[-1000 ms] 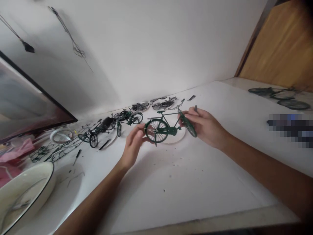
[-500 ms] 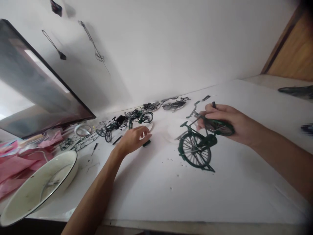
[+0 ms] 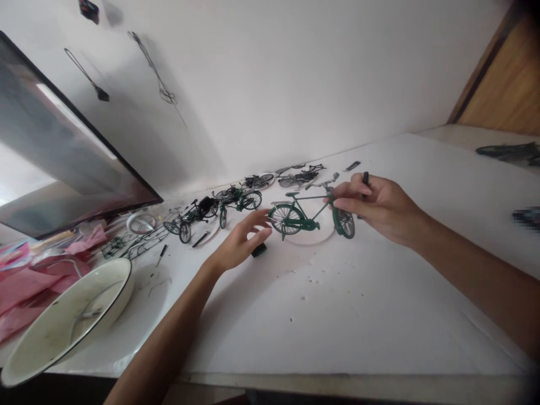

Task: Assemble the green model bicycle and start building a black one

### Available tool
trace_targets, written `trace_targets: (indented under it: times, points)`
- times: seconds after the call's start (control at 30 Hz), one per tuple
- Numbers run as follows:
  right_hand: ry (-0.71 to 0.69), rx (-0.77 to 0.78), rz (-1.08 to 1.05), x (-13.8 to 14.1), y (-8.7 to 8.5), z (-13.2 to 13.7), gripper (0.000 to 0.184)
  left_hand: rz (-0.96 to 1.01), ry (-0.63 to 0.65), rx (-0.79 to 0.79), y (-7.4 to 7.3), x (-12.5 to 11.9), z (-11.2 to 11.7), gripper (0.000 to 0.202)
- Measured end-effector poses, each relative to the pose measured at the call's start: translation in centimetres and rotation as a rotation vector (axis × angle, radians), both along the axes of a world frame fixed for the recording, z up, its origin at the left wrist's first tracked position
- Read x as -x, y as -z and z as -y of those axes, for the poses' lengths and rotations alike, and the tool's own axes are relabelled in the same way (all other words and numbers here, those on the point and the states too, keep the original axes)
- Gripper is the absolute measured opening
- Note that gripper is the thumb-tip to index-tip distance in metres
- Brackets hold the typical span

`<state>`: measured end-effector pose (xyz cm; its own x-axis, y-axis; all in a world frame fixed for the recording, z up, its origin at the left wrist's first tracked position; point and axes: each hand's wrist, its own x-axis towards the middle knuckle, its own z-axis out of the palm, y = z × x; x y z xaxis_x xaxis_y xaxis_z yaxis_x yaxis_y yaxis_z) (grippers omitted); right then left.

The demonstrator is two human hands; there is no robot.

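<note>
Steadiness matters here: the right hand [image 3: 375,205] grips the green model bicycle [image 3: 292,219] by its front fork low over the counter [image 3: 337,315], so the open left hand [image 3: 238,244] should likely cradle its rear wheel lightly.

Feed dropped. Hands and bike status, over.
Right hand grips green model bicycle at front. Left hand open beside rear wheel. Black block below it.

Glossy green metal bicycle model [image 3: 310,211]

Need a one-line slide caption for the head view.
Right hand holds a green model bicycle by its front; left hand open near the rear wheel.
</note>
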<state>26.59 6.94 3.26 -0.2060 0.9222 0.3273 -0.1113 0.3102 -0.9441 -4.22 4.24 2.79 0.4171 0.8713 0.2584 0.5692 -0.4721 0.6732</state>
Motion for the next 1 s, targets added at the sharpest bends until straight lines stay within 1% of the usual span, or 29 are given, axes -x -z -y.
trace_targets:
  times: [0.07, 0.13, 0.23, 0.33, 0.43, 0.53, 0.63, 0.73, 0.83, 0.93, 1.0]
  points:
    - [0.033, -0.014, 0.029, 0.4, 0.1, 0.2, 0.05, 0.205, 0.008, 0.077, 0.4, -0.6, 0.0, 0.045]
    - [0.095, -0.034, 0.077, 0.7, 0.1, 0.3, 0.052, 0.354, 0.021, 0.135, 0.6, -1.1, 0.0, 0.039]
    - [0.2, -0.064, 0.166, 1.1, 0.2, 0.6, 0.055, 0.425, 0.031, 0.165, 0.6, -1.7, 0.1, 0.028]
    - [0.28, -0.095, 0.203, 1.5, 0.5, 0.9, 0.058, 0.482, 0.008, 0.176, 0.5, -1.9, 0.3, 0.024]
    - [0.321, -0.104, 0.205, 1.8, 0.8, 1.1, 0.06, 0.517, -0.02, 0.171, 0.4, -2.1, 0.6, 0.024]
    - [0.319, -0.098, 0.19, 1.9, 0.9, 1.2, 0.061, 0.516, -0.016, 0.148, 0.4, -2.4, 1.0, 0.02]
    - [0.315, -0.113, 0.172, 2.0, 1.0, 1.3, 0.061, 0.478, -0.003, 0.079, 0.6, -2.8, 1.3, 0.017]
    - [0.303, -0.113, 0.156, 2.1, 1.1, 1.3, 0.06, 0.436, -0.051, -0.024, 0.9, -3.4, 1.6, 0.018]
    - [0.273, -0.094, 0.127, 2.4, 1.2, 1.4, 0.059, 0.387, -0.11, -0.188, 1.1, -3.9, 2.1, 0.016]
    - [0.227, -0.079, 0.105, 2.6, 1.3, 1.6, 0.059, 0.277, -0.103, -0.36, 0.9, -4.2, 2.6, 0.015]
    - [0.23, -0.067, 0.13, 2.7, 1.2, 1.6, 0.058, 0.186, -0.091, -0.481, 0.6, -4.3, 2.8, 0.017]
